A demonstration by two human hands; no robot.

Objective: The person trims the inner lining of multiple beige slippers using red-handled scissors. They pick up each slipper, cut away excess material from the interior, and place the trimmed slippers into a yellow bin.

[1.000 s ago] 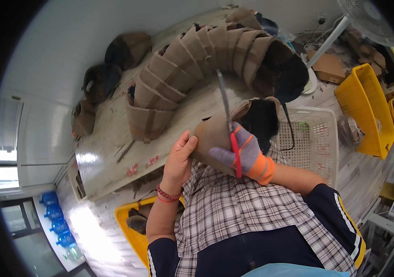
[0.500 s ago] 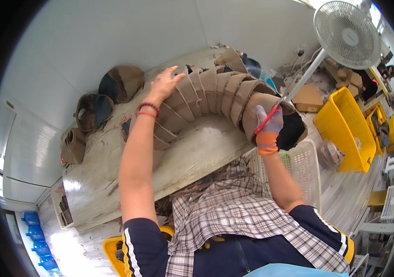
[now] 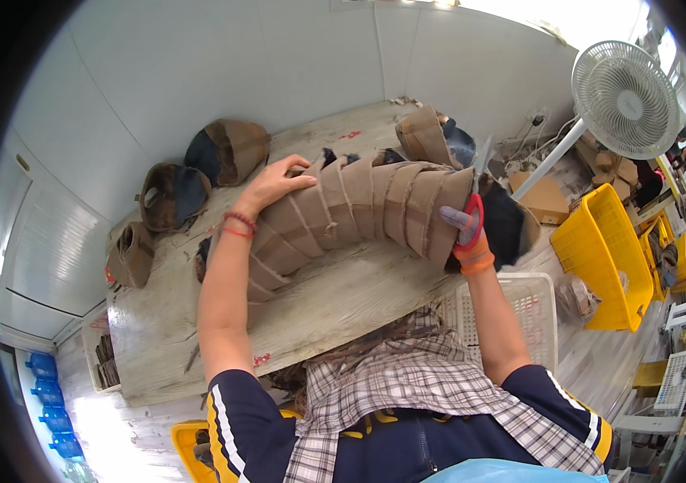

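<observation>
A curved row of nested brown tube-like pieces (image 3: 355,205), with rough pale edges and dark furry bits poking out, lies across the table. My bare left hand (image 3: 274,187), with red bracelets on the wrist, grips the left part of the row from its far side. At the right end is my right hand (image 3: 471,237) in a grey and orange glove. It is closed on red-handled scissors (image 3: 476,211), blades pointing away, while its thumb presses the end piece. Just beyond the scissors lies a brown piece with a black lining (image 3: 504,229).
More rolled brown pieces (image 3: 234,153) stand at the table's (image 3: 335,290) far left, and another (image 3: 423,135) lies at the back. To the right are a white fan (image 3: 628,101), a yellow crate (image 3: 604,258) and a white basket (image 3: 532,310). Blue bottles (image 3: 49,394) stand lower left.
My left hand has come down from open fingers onto the row. The row has straightened and its end pieces are pushed closer together. My right hand has turned the scissors more upright.
</observation>
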